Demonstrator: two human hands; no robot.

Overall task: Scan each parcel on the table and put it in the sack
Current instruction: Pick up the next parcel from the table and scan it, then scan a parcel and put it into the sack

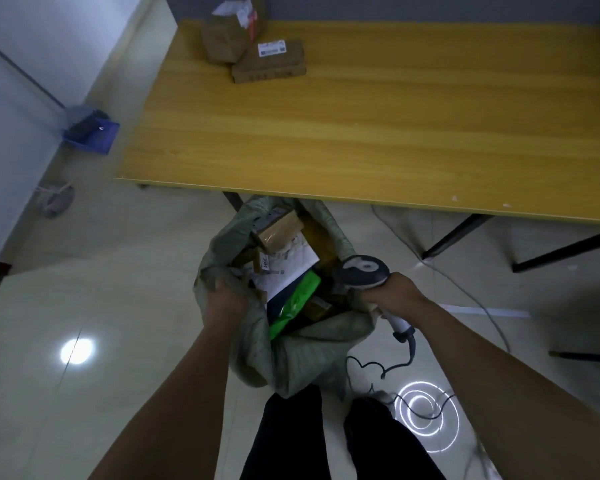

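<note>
Dark trousers at the bottom edge; the person stands on a pale tiled floor. A thin cable loops on the tiles by the right leg.

Just ahead of the legs, the sack, grey-green and woven, stands open on the floor. Its far side sits under the near edge of the surface.

The hands are apart, one on each side of the sack's mouth. The left hand has its fingers curled into a bunched fold of the left rim. The right hand is wrapped round the handle of the scanner, whose head is at the right rim. Whether this hand also holds cloth, I cannot tell.

Sack contents:
- green packet, nearest and tilted
- white mailer with a printed label, lying partly over the green packet
- taped brown box at the far side
- second brown box along the right wall
- more cardboard low on the right, partly hidden

Beyond is the yellow wood-grain surface on dark legs. At its far left lies a flat brown box with a white label on top. Touching it from behind is a larger brown parcel, cut off by the frame's top.

Left on the floor, by the wall, a blue tray holds something dark and unclear.
</note>
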